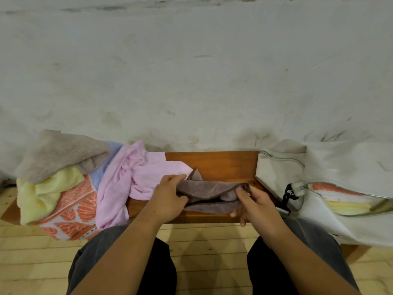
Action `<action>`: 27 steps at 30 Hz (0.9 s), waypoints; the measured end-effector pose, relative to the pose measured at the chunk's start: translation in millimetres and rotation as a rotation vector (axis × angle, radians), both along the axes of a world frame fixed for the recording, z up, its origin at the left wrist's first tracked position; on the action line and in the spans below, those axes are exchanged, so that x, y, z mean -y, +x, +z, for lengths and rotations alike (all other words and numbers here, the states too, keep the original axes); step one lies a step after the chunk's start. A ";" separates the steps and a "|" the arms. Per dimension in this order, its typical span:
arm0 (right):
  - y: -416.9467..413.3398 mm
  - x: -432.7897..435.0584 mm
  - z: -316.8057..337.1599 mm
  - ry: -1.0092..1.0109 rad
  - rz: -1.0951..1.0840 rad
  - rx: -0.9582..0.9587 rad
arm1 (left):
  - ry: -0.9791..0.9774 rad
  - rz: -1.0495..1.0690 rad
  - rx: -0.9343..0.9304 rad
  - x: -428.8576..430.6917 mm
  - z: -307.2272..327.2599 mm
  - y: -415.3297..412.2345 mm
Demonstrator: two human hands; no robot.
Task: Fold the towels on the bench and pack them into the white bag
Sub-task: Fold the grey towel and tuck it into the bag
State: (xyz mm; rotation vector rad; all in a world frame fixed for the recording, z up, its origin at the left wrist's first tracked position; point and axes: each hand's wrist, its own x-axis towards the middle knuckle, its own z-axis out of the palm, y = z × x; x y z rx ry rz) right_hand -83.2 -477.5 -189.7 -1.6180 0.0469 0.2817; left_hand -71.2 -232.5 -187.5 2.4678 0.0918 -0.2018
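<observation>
The brown towel [209,193] lies mid-table [223,165], long axis nine to three, each end pinched in a grip, left hand [170,195] and right hand [252,204]; the bag [319,167] gapes at three o'clock, nearer the right.

Dim, soft light; edges warped

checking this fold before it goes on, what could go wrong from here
The brown towel looks uneven between the left hand and right hand, so the fold may come out crooked. The pink towel hangs over the bench edge and could slide to the floor.
</observation>
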 end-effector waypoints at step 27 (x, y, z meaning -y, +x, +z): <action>1.0 55.5 11.2 0.073 -0.351 -0.005 | -0.386 0.181 0.119 -24.2 29.2 -18.4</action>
